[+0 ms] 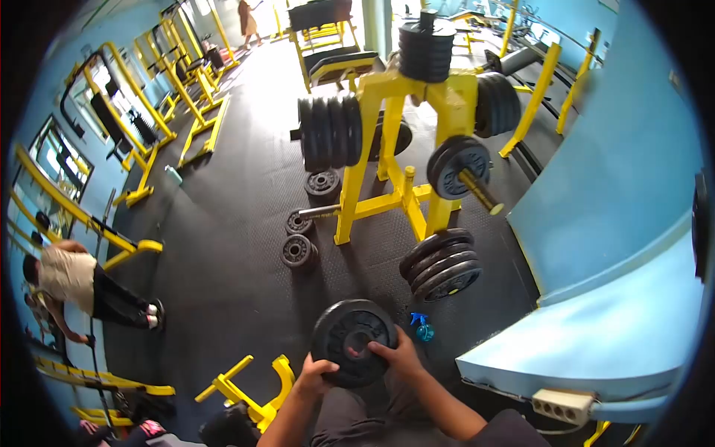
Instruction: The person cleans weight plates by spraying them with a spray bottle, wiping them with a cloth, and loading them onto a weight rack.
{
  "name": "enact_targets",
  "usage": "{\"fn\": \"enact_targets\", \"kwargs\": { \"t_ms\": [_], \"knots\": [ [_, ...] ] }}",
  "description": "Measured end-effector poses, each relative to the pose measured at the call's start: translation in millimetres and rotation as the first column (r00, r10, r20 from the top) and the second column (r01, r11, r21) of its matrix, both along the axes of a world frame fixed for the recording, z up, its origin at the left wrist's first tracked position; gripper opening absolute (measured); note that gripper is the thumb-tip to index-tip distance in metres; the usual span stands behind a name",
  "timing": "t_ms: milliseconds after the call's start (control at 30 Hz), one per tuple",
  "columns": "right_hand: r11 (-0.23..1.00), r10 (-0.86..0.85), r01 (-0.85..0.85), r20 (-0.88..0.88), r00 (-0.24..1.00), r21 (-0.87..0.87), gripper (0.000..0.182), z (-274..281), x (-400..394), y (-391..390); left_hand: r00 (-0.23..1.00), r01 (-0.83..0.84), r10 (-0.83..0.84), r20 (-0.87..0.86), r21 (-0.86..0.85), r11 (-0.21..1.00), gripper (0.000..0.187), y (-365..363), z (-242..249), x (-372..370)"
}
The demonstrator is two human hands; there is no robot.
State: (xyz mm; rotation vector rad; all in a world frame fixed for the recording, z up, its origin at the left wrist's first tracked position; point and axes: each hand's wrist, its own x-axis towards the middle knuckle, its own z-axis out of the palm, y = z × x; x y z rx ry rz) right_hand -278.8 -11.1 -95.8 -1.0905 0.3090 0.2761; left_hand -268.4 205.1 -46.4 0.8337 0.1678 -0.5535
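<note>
A black weight plate (339, 324) is held up in front of my legs, its round face turned toward me. My left hand (316, 375) grips its lower left rim, thumb on the face. On the right side, my right hand (398, 354) holds the rim with the thumb near the centre hole. Ahead stands a yellow plate rack (387, 201) loaded with black plates. A smaller plate (462, 165) hangs on its right front peg. Below that, several large plates (447, 268) sit together at the rack's lower right.
Small plates (296, 252) lie on the floor left of the rack. A blue spray bottle (423, 328) stands right of my hands. A yellow frame (257, 391) is at lower left. Another person (71, 279) handles a bar at far left. A power strip (564, 406) sits on the right ledge.
</note>
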Motion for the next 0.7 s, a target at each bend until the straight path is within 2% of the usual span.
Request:
{"fn": "enact_targets", "kwargs": {
  "t_ms": [33,100,133,167,200,233,300,333,367,400,433,500,533,567,633,667,700],
  "knots": [
    [1.000,-0.025,0.025,0.000,1.000,0.009,0.084,26.4,-3.4,-6.2,0.997,0.078,-0.078,-0.001,0.027,0.997,0.074,-6.2,20.0,1.7],
    [0.941,-0.195,0.229,0.154,0.969,-0.249,0.086,73.4,-9.8,-19.5,0.989,0.148,-0.149,0.001,0.057,0.987,0.071,-24.6,52.3,6.8],
    [0.913,-0.270,0.289,0.104,0.957,-0.289,0.087,99.1,-10.2,-28.0,0.968,0.237,-0.249,0.031,0.207,0.949,0.066,-34.3,62.3,12.5],
    [0.907,-0.303,0.319,0.103,0.948,-0.273,0.087,102.9,-11.8,-35.2,0.934,0.312,-0.353,0.051,0.358,0.880,0.060,-42.5,74.7,19.7],
    [0.864,-0.412,0.445,0.175,0.894,-0.236,0.086,96.1,-9.4,-47.5,0.838,0.452,-0.536,0.103,0.421,0.787,0.054,-60.5,105.7,37.9],
    [0.808,-0.511,0.557,0.241,0.825,-0.191,0.086,94.2,-5.3,-61.0,0.825,0.465,-0.556,0.104,0.434,0.771,0.054,-80.2,123.1,44.6],
    [0.765,-0.552,0.617,0.308,0.775,-0.182,0.082,118.0,8.6,-98.0,0.868,0.154,-0.448,0.216,0.740,0.655,0.051,-129.0,139.1,57.0],
    [0.759,-0.579,0.634,0.293,0.761,-0.147,0.080,124.0,15.7,-116.1,0.813,0.096,-0.516,0.268,0.813,0.574,0.055,-146.9,136.5,68.2],
    [0.750,-0.608,0.651,0.270,0.747,-0.112,0.079,127.3,20.6,-134.1,0.807,0.103,-0.527,0.266,0.816,0.569,0.055,-163.3,130.7,79.2],
    [0.747,-0.586,0.647,0.308,0.750,-0.154,0.069,123.4,28.7,-154.7,0.780,0.120,-0.563,0.272,0.819,0.562,0.056,-178.7,122.3,93.9],
    [0.734,-0.603,0.663,0.309,0.736,-0.147,0.069,122.4,40.0,-177.9,0.750,0.136,-0.599,0.281,0.821,0.555,0.057,-195.9,113.6,110.9],
    [0.753,-0.649,0.656,0.216,0.730,0.050,0.053,119.9,60.5,-214.4,0.728,0.167,-0.622,0.288,0.806,0.568,0.058,-226.9,94.2,139.6],
    [0.714,-0.677,0.700,0.252,0.691,-0.001,0.040,116.1,75.3,-224.3,0.720,0.189,-0.626,0.300,0.783,0.593,0.060,-237.7,84.3,152.4],
    [0.703,-0.691,0.711,0.237,0.683,-0.002,0.040,111.5,91.1,-237.5,0.713,0.208,-0.641,0.286,0.786,0.582,0.060,-250.3,72.6,166.4],
    [0.631,-0.756,0.774,0.271,0.596,0.058,0.040,97.2,117.4,-261.6,0.692,0.023,-0.592,0.413,0.808,0.589,0.058,-273.7,54.6,187.5],
    [0.625,-0.762,0.779,0.261,0.593,0.053,0.040,84.9,130.0,-273.2,0.691,0.035,-0.600,0.403,0.810,0.586,0.058,-285.4,57.7,195.4],
    [0.625,-0.769,0.777,0.237,0.594,0.078,0.042,71.7,145.5,-284.7,0.657,-0.027,-0.633,0.411,0.851,0.524,0.057,-297.2,63.8,206.2]
  ]
}}
